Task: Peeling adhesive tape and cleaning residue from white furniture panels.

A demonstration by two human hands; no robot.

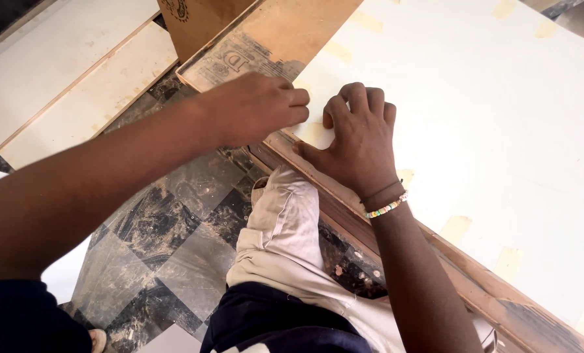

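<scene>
A large white laminated board (488,111) lies flat on the right, with several strips of tan masking tape (455,229) along its wooden edge (475,287). My right hand (357,140), wearing a beaded bracelet, rests on the board's corner with fingers curled. My left hand (256,108) is beside it, fingertips pinched at the corner, seemingly on a piece of tape; what it grips is hidden. A plywood plank (272,36) lies just beyond both hands.
White laminated boards (69,72) lie at the upper left on a dark marbled tile floor (174,242). My knee in beige trousers (285,229) presses against the board's edge. Small debris speckles the floor near the edge.
</scene>
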